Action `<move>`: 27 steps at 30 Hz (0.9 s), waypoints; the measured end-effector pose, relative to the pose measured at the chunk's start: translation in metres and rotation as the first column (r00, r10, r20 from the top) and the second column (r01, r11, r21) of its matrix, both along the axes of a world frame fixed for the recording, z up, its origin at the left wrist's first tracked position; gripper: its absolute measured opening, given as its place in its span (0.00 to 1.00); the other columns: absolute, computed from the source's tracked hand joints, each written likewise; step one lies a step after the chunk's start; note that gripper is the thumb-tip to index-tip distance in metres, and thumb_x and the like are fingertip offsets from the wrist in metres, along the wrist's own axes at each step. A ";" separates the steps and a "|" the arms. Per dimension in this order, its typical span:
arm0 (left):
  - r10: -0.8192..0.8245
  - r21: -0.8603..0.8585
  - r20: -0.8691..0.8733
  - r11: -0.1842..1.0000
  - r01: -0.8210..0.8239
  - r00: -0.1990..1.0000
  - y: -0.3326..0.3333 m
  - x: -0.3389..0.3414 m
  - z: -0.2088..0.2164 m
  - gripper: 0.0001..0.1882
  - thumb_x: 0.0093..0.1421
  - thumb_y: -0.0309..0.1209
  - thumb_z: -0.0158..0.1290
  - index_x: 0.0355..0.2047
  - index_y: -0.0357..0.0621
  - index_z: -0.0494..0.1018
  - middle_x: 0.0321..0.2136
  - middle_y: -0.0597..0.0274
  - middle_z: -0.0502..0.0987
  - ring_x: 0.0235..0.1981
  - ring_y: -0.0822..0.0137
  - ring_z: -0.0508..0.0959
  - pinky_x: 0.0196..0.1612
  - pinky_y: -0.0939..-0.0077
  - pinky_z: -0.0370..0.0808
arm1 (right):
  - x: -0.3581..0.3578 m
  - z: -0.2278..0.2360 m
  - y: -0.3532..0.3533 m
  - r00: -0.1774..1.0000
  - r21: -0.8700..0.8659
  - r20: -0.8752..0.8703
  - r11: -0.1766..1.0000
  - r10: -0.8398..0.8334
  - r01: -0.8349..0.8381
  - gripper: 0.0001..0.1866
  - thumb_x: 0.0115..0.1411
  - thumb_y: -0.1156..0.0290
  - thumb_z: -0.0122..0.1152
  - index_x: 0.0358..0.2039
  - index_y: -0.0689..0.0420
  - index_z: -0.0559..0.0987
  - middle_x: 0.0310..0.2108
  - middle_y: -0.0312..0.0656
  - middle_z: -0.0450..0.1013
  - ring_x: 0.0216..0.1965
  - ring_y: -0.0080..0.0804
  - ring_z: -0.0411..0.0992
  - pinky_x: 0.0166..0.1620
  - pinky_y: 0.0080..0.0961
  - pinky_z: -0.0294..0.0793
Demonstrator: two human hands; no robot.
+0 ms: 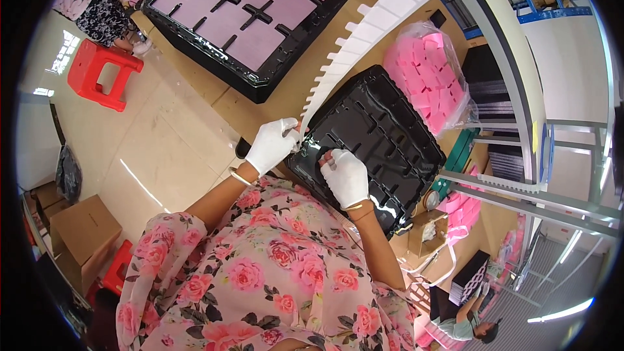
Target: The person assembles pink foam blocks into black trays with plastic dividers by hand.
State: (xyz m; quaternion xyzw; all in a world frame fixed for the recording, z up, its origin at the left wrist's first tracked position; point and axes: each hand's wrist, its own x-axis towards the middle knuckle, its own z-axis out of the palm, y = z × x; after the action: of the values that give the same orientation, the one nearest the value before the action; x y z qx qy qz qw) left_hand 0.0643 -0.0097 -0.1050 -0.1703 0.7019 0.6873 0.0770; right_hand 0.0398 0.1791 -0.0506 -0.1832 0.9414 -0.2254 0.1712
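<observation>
A long white strip (354, 42) with a row of small tabs along one edge slopes down from the upper right. Its lower end reaches the pinched fingertips of my left hand (272, 146), which wears a white glove. Before me lies a glossy black moulded plastic tray (374, 130) with recessed compartments and raised cross-shaped ribs. My right hand (346, 179), in a white glove with bare fingertips showing, is curled over the tray's near left part. Its fingers are closed, and whatever is between them is hidden.
Farther left stands a stack of black trays (260, 84) with pink panels in the top one. A clear bag of pink pieces (429, 78) sits beyond my tray. A metal frame (513, 198) runs along the right. A red stool (104, 75) and another person (465, 322) are farther off.
</observation>
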 end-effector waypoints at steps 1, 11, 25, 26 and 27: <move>-0.001 0.002 0.003 1.000 0.001 1.000 0.000 -0.001 0.003 0.12 0.57 0.25 0.45 0.38 0.32 0.75 0.23 0.54 0.78 0.22 0.68 0.78 0.31 0.77 0.74 | 0.000 -0.001 0.000 1.000 0.006 0.005 1.000 -0.011 0.011 0.10 0.54 0.64 0.61 0.28 0.59 0.78 0.25 0.48 0.74 0.30 0.46 0.75 0.33 0.38 0.74; -0.013 0.013 0.026 1.000 0.013 1.000 -0.001 -0.004 0.008 0.12 0.58 0.23 0.45 0.39 0.32 0.75 0.25 0.59 0.77 0.23 0.72 0.76 0.30 0.79 0.73 | -0.003 0.003 -0.005 0.999 0.041 0.044 0.999 -0.006 0.004 0.10 0.53 0.65 0.63 0.27 0.59 0.78 0.24 0.47 0.75 0.28 0.45 0.75 0.33 0.37 0.74; 0.017 0.057 0.033 0.998 -0.019 0.999 0.000 -0.002 0.016 0.09 0.59 0.25 0.47 0.35 0.33 0.74 0.22 0.58 0.77 0.23 0.72 0.76 0.30 0.78 0.73 | -0.003 0.007 -0.008 0.989 -0.014 0.125 0.997 -0.074 0.077 0.08 0.51 0.69 0.62 0.30 0.60 0.79 0.24 0.49 0.75 0.27 0.44 0.76 0.33 0.34 0.74; 0.018 0.059 0.030 0.998 -0.020 0.999 0.000 -0.002 0.016 0.09 0.59 0.25 0.47 0.35 0.32 0.74 0.22 0.58 0.77 0.22 0.72 0.76 0.30 0.78 0.73 | -0.003 0.006 -0.006 0.989 -0.014 0.125 0.997 -0.075 0.077 0.08 0.51 0.69 0.62 0.30 0.60 0.79 0.24 0.49 0.75 0.27 0.44 0.76 0.33 0.34 0.74; 0.020 0.061 0.027 0.998 -0.021 0.999 0.000 -0.002 0.017 0.09 0.59 0.25 0.47 0.35 0.32 0.74 0.22 0.57 0.77 0.22 0.71 0.76 0.30 0.78 0.73 | -0.003 0.002 -0.003 0.993 -0.034 0.106 0.997 -0.060 0.064 0.09 0.51 0.69 0.62 0.29 0.60 0.79 0.25 0.49 0.75 0.28 0.44 0.76 0.33 0.34 0.74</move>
State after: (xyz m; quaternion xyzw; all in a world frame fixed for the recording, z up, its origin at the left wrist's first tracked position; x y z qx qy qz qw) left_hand 0.0622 -0.0097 -0.0884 -0.1841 0.6776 0.7070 0.0843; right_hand 0.0372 0.1761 -0.0487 -0.1448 0.9320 -0.2574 0.2100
